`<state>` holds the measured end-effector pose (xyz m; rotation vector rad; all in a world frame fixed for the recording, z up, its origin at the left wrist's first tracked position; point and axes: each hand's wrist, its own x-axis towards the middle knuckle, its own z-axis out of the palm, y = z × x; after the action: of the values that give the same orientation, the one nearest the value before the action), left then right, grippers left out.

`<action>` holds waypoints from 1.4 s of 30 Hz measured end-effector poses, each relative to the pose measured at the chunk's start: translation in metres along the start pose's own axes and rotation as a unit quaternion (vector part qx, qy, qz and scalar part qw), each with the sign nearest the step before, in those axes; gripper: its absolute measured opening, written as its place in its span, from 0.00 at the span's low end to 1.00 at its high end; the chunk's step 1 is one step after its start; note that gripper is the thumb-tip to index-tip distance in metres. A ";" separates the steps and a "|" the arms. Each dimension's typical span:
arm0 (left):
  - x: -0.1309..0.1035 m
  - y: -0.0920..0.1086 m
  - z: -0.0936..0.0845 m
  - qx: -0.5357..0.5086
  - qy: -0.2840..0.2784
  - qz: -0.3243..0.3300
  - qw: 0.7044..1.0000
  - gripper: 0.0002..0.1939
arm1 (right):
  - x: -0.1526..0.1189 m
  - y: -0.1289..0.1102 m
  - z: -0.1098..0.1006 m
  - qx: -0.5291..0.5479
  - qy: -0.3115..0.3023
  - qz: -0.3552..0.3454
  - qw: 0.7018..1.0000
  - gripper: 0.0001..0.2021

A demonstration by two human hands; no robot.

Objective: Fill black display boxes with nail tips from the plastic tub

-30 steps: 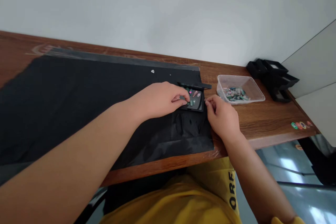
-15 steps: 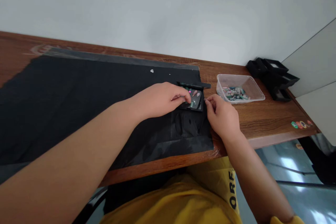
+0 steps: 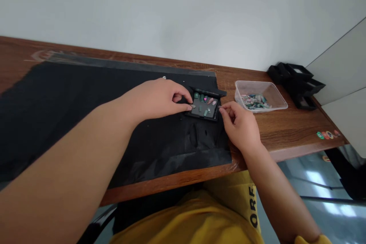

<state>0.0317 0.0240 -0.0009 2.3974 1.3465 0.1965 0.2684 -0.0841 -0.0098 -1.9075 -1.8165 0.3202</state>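
Note:
A small black box (image 3: 203, 117) lies on the black mat with its lid (image 3: 213, 92) raised at the back. Several press-on nails (image 3: 205, 113), mostly green with a few pinkish ones, lie in rows on its grey inside. My left hand (image 3: 160, 99) is at the box's left side, thumb and index finger closed on a pale green press-on nail (image 3: 193, 106) over the left part of the inside. My right hand (image 3: 241, 124) is by the box's right edge, thumb and fingers pinched; what is between the tips is too small to make out.
A clear plastic tub (image 3: 278, 97) of loose press-on nails stands right of the box. Several black boxes (image 3: 305, 89) are stacked at the far right against the wall. The black mat (image 3: 85, 91) covers much of the wooden table (image 3: 297, 129). Round stickers (image 3: 326, 135) mark the front right.
My left hand has moved left from over the middle of the box to its left side, uncovering more press-on nails. The box and my right hand have shifted slightly left.

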 end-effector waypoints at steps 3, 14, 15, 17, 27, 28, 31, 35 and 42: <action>0.001 0.001 0.002 -0.003 0.004 0.001 1.000 0.15 | 0.000 0.001 0.002 0.041 -0.012 -0.002 0.999 0.11; 0.000 0.014 0.007 0.018 0.023 0.008 1.000 0.13 | 0.000 0.003 0.006 0.092 -0.026 0.013 0.995 0.12; 0.000 0.015 0.008 0.024 0.028 0.013 0.999 0.14 | 0.000 0.004 0.007 0.092 -0.025 0.012 0.995 0.12; 0.000 0.016 0.010 0.034 0.038 0.027 0.998 0.16 | 0.001 0.005 0.007 0.094 -0.024 0.012 0.995 0.12; -0.003 0.027 0.009 -0.006 0.033 0.066 0.997 0.11 | 0.011 0.016 0.007 0.337 -0.066 0.053 0.938 0.19; -0.003 0.028 0.009 -0.013 0.038 0.076 0.996 0.10 | 0.011 0.016 0.007 0.348 -0.067 0.056 0.933 0.20; -0.001 0.028 0.013 -0.035 0.046 0.103 0.993 0.10 | 0.012 0.017 0.007 0.360 -0.070 0.057 0.929 0.21; 0.001 0.026 0.019 -0.045 0.040 0.113 0.992 0.13 | 0.012 0.018 0.011 0.340 -0.067 0.044 0.937 0.21; 0.002 0.027 0.023 -0.035 0.015 0.115 0.993 0.16 | 0.013 0.020 0.013 0.307 -0.078 0.030 0.948 0.18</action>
<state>0.0612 0.0065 -0.0117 2.4957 1.0545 0.3376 0.2804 -0.0691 -0.0284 -1.5218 -1.5046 0.9578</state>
